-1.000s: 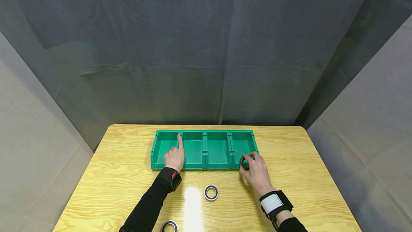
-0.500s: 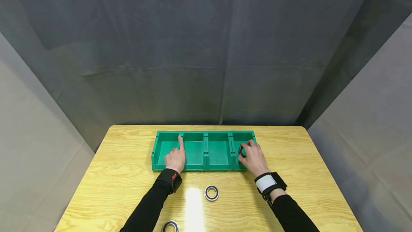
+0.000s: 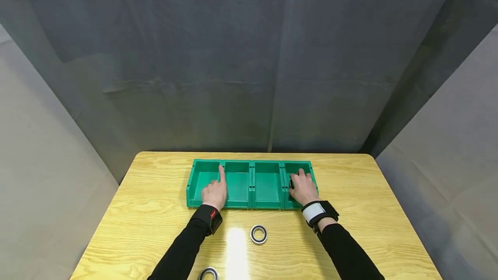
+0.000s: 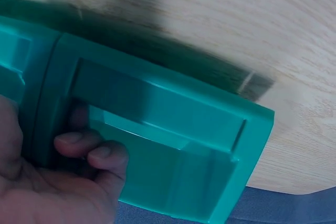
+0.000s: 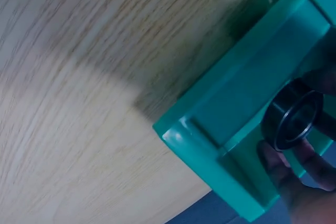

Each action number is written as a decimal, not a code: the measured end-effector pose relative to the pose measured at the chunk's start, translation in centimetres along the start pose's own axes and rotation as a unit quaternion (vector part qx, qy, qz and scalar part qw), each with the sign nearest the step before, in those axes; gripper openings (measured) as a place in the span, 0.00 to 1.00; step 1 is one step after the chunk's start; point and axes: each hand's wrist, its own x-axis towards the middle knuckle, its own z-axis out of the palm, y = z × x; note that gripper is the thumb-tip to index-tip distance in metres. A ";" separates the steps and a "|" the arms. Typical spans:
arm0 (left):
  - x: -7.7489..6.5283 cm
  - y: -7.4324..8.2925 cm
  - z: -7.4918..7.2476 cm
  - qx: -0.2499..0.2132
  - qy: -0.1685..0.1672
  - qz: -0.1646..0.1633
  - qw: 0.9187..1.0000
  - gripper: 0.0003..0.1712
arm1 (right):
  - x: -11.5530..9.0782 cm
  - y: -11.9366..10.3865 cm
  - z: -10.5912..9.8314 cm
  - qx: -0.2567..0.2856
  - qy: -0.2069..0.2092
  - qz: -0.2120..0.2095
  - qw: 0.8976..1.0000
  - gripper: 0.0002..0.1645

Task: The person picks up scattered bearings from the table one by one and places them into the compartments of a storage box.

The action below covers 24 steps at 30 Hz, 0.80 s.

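A row of joined green storage bins stands near the table's far side. At the divider between its two leftmost compartments, my left hand grips the wall, index finger stretched forward along it; the left wrist view shows the other fingers curled on one side and the thumb on the other. Inside the rightmost compartment, my right hand holds a dark ring-shaped ball bearing between thumb and fingers, tilted on edge in the right wrist view. From the head, the hand hides most of this bearing.
Another bearing lies flat on the wooden table in front of the bins. A further bearing is partly cut off at the bottom edge. Grey cloth hangs behind the table, with pale panels at both sides.
My right hand has carried the bearing from the front edge of the rightmost compartment forward and down into it. The left hand has kept its place on the divider.
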 end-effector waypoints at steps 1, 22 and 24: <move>-0.1 0.1 0.0 -0.002 0.000 0.000 1.000 0.42 | 0.0 0.0 0.2 -0.001 -0.008 0.002 1.000 0.25; -0.3 0.2 -0.1 0.004 0.016 0.007 1.000 0.41 | -0.4 0.2 1.8 -0.009 -0.035 0.010 0.999 0.13; -0.3 0.2 -0.1 0.005 0.014 0.006 1.000 0.41 | -0.4 0.2 1.8 -0.010 -0.036 0.010 0.999 0.14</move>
